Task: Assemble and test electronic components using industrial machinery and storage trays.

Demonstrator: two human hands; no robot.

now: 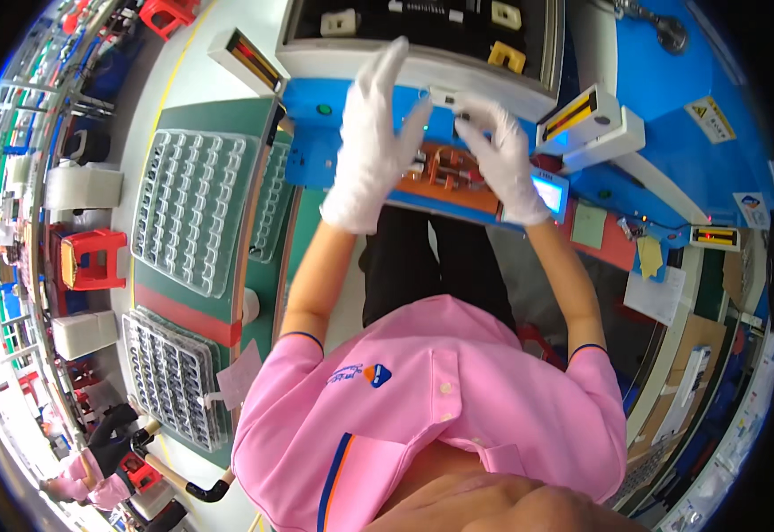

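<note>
Both of my hands wear white gloves and hover over the front of a blue machine. My left hand is open, its fingers stretched forward and its thumb apart, with nothing seen in it. Fingers curled, my right hand pinches a small dark part between thumb and forefinger; its exact kind is too small to tell. Below and between the hands lies an orange-brown fixture with metal pieces on it. Beyond them is a black machine bed holding several cream and yellow blocks.
On the left, a green bench carries a clear compartment tray and a stack of trays with dark parts. Light-curtain posts flank the machine. A small lit screen stands right of my right hand. Red stools stand farther left.
</note>
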